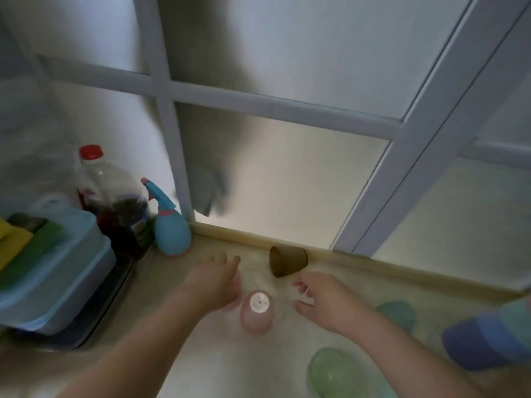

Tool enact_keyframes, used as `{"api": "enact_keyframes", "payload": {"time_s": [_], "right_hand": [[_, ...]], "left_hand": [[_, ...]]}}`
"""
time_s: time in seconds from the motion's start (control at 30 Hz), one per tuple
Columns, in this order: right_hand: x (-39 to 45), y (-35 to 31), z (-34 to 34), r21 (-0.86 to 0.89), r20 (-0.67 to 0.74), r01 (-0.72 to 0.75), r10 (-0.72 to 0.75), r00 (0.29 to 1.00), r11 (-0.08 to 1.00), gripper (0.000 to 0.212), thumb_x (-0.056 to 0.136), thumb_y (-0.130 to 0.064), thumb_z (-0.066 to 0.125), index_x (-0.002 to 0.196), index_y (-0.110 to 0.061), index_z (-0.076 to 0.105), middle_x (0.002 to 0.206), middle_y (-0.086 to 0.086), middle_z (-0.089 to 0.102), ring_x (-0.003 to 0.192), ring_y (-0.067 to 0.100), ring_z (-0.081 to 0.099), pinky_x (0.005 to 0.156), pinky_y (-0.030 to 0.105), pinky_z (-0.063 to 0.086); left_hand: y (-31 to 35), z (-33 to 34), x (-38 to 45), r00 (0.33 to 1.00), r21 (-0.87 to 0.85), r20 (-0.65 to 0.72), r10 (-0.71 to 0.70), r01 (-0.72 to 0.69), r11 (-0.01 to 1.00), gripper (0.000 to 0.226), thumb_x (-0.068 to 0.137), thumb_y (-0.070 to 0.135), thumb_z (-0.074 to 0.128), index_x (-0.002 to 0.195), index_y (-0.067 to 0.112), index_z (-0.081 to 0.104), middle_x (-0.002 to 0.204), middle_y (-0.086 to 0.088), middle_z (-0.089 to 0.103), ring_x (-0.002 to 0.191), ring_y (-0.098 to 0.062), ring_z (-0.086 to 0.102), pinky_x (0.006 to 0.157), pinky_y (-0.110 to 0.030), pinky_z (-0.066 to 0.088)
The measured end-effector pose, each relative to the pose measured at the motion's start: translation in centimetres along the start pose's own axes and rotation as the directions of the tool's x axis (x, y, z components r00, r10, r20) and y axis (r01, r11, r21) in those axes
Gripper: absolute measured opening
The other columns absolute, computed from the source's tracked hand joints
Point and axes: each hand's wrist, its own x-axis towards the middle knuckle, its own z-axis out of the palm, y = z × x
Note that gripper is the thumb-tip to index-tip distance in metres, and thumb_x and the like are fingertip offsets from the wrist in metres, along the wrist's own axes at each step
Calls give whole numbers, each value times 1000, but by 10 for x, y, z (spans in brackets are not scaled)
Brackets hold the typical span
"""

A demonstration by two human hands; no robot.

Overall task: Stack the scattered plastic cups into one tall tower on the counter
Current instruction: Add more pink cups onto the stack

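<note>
A brown cup (288,261) is seen lying on its side at the back of the counter (207,363), against the raised lip under the window frame (172,156). Its long axis runs roughly along that lip, with the open mouth turned to the left. It lies just ahead of the right hand (330,301), which is the nearer of the two; the fingers are loosely spread and nothing is held. The left hand (214,282) is also released, fingers extended, just left of a pink cup (256,314) set upside down between the hands.

Further right, a teal cup (398,313), a green cup (333,372) and a blue cup (477,343) lie scattered; blur hides whether anything is nested in them. At the far left, a pale blue tub (71,277) holds yellow and green sponges (26,242). Behind it stand a red-capped bottle (115,196) with dark liquid low inside and a blue spray bottle (171,225).
</note>
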Motion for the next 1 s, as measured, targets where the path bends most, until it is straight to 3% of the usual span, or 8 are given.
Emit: {"api": "enact_keyframes", "payload": {"time_s": [0.23,0.37,0.53,0.73,0.87,1.0], "right_hand": [[-18,19,-2,52,-39,-82,84,996,995,36,80,-35,62,113,-23,54,95,-9,50,85,10,48,85,28,46],[-31,21,-7,53,-60,-99,102,993,994,36,81,-35,61,113,-23,54,95,-9,50,89,12,52,85,28,46],[-51,23,-14,78,-91,-79,86,992,994,36,81,-32,61,115,-21,54,97,-7,51,89,12,51,88,28,46],[-99,40,-27,98,-157,-58,73,985,994,36,81,-29,61,115,-19,55,96,-8,50,89,9,49,86,25,43],[-144,75,-43,104,-187,-85,104,977,991,35,80,-33,62,113,-22,55,97,-10,52,91,11,54,87,28,47],[-202,126,-61,125,-199,-134,157,967,983,35,79,-35,62,112,-24,55,91,-11,50,86,11,54,81,28,48]], "left_hand": [[0,3,8,999,33,50,-11,9,999,46,77,30,55,118,16,42,118,-12,48,109,-31,48,81,-36,45],[4,-20,-5,998,46,-56,2,1,999,45,74,29,55,115,16,43,115,-9,53,105,-28,51,77,-35,47],[35,-60,-22,972,-96,-229,57,-80,992,46,67,30,63,103,13,41,102,-9,54,94,-28,48,73,-36,43],[104,-88,-43,954,-167,-238,184,-227,959,54,65,32,66,114,25,45,103,-2,49,93,-20,43,70,-29,35],[174,-93,-61,941,-150,-200,274,-306,940,56,67,33,65,118,26,44,107,-2,50,99,-21,45,77,-30,42],[262,-86,-83,930,-129,-137,342,-359,924,59,69,35,68,122,27,42,113,2,51,94,-16,48,82,-29,48]]}}
